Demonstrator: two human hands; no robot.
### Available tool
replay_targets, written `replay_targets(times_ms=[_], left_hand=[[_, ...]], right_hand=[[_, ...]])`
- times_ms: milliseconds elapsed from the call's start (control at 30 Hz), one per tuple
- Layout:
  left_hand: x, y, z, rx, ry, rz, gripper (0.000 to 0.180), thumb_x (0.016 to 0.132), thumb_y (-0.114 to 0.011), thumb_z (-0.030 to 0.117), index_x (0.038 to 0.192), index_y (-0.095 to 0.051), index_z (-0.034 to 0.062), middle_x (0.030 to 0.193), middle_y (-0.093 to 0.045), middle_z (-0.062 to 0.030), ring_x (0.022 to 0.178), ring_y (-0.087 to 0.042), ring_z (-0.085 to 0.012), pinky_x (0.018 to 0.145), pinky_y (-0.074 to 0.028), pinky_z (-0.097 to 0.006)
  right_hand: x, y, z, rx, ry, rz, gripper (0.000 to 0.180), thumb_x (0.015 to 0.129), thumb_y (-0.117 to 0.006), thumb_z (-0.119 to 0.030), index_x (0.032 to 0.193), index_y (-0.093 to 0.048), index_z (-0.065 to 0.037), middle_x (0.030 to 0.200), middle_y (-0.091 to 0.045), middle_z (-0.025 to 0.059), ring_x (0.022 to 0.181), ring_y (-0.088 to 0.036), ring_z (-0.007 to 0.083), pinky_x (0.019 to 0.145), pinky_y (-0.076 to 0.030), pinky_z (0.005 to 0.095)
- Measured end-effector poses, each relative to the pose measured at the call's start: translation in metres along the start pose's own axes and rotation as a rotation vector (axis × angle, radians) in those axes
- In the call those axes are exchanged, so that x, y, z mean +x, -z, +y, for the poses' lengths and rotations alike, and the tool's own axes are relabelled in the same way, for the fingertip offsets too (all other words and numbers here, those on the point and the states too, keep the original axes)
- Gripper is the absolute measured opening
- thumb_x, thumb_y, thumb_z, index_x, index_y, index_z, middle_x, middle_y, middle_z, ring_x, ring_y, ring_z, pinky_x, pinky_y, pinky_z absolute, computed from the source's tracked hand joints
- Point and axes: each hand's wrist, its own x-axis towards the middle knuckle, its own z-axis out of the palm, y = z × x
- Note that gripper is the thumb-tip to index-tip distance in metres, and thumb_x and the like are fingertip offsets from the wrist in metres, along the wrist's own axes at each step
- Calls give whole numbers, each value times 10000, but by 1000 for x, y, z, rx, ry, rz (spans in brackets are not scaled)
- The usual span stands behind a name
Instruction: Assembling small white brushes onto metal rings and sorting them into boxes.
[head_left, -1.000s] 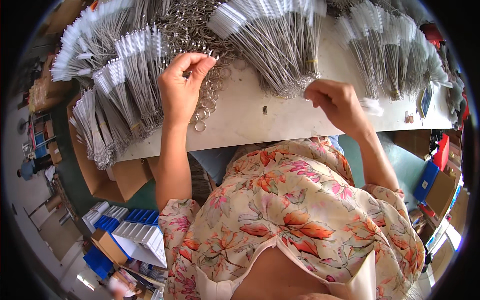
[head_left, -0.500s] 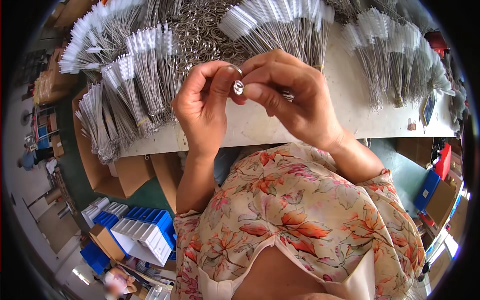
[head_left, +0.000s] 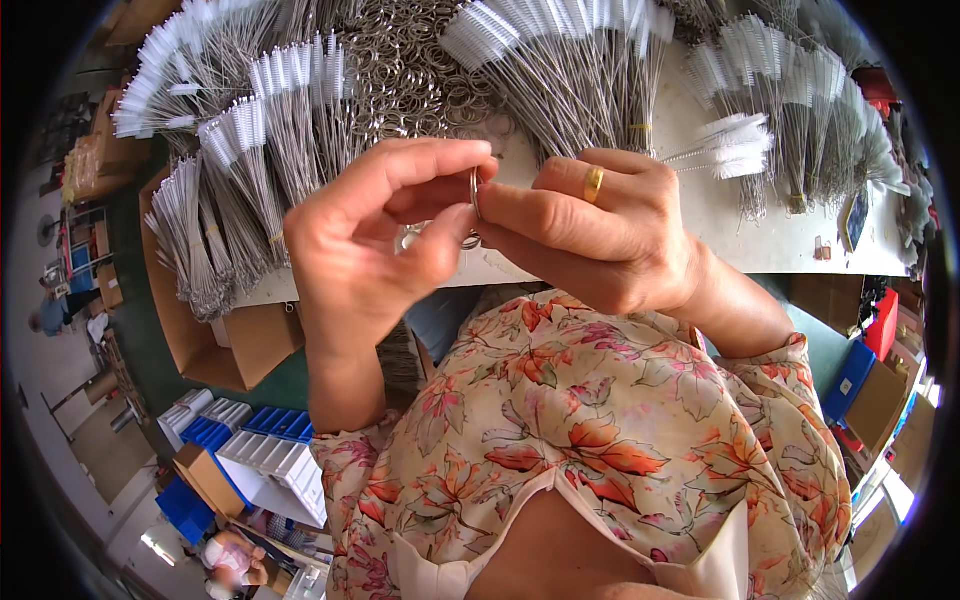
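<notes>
A metal ring stands edge-on between my two hands, above the near edge of the table. My left hand pinches it between thumb and forefinger. The fingertips of my right hand, which wears a gold-coloured ring, close in against the ring's other side. White-bristled brushes stick out beyond the right hand's knuckles; their wire stems run back behind that hand, which appears to hold them. Shiny wire loops show below the fingertips, partly hidden.
Loose metal rings are heaped at the back middle. Bundles of wire brushes lie left, centre and right on the white table. Below left are a cardboard box and blue and white bins.
Both hands have come lower, the left also outward, its fingers spreading wider. The right hand has turned, knuckles up. Brush heads now show beyond it.
</notes>
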Motion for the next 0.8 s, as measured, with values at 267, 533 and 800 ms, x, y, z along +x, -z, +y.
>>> replay_targets(times_ms=[267, 533, 800], left_hand=[[-12, -15, -3, 5, -153, 184, 323, 730, -592, -132, 1046, -579, -67, 1009, -613, -155, 869, -637, -183, 769, -530, -269], [-8, -2, -26, -524, -47, 38, 189, 818, -598, -12, 1006, -594, -25, 974, -623, -134, 859, -613, -160, 747, -510, -253], [-6, -7, -19, 47, -312, 165, 152, 809, -617, -6, 960, -610, -17, 880, -613, -98, 722, -588, -123, 616, -487, -224]], right_hand=[[3, -4, 4, 149, 20, 77, 178, 616, -676, -54, 789, -647, -24, 831, -619, 10, 566, -569, 133, 457, -461, 261], [5, -8, -2, 567, -175, 98, 184, 587, -666, 26, 766, -645, -10, 881, -630, 42, 718, -633, 192, 573, -517, 269], [5, 1, -7, 880, -409, 77, 172, 642, -665, 51, 809, -651, 12, 903, -628, 95, 760, -624, 217, 631, -520, 292]])
